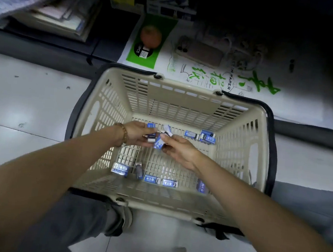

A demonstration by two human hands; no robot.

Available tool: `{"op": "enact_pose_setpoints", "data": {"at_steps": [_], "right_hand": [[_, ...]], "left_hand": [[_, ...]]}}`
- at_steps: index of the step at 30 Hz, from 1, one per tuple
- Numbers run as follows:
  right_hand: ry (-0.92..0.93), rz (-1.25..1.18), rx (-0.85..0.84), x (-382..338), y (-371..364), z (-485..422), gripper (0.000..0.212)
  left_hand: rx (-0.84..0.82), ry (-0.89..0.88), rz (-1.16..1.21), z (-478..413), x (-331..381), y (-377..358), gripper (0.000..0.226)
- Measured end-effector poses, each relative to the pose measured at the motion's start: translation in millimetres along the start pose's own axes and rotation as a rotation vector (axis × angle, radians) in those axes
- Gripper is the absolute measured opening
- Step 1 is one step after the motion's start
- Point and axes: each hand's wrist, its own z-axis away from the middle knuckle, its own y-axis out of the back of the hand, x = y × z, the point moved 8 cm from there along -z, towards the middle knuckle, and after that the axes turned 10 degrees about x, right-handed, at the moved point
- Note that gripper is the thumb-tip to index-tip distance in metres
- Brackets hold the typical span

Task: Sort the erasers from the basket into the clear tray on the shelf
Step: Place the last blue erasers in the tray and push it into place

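Observation:
A beige plastic basket with black handles stands on the floor below me. Both my hands reach into it. My left hand, with a beaded bracelet at the wrist, holds a few blue-and-white erasers. My right hand pinches another blue-and-white eraser right beside them. Several more erasers lie on the basket floor: along the near side and in the far right corner. The clear tray is not in view.
Behind the basket lies a white paper sack with green print, holding a phone and an orange ball on a green card. Dark shelving with stacked papers is at the top left. My knees flank the basket.

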Motion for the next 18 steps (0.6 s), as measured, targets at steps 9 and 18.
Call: {"op": "enact_pose_setpoints", "data": {"at_steps": [9, 18], "right_hand": [[0.303, 0.179, -0.009, -172, 7, 134, 0.009], [0.587, -0.127, -0.023, -228, 4, 218, 0.028]], "left_hand": [[0.043, -0.504, -0.212, 141, 163, -17, 0.017], [0.001, -0.651, 0.074, 200, 196, -41, 0.007]]}}
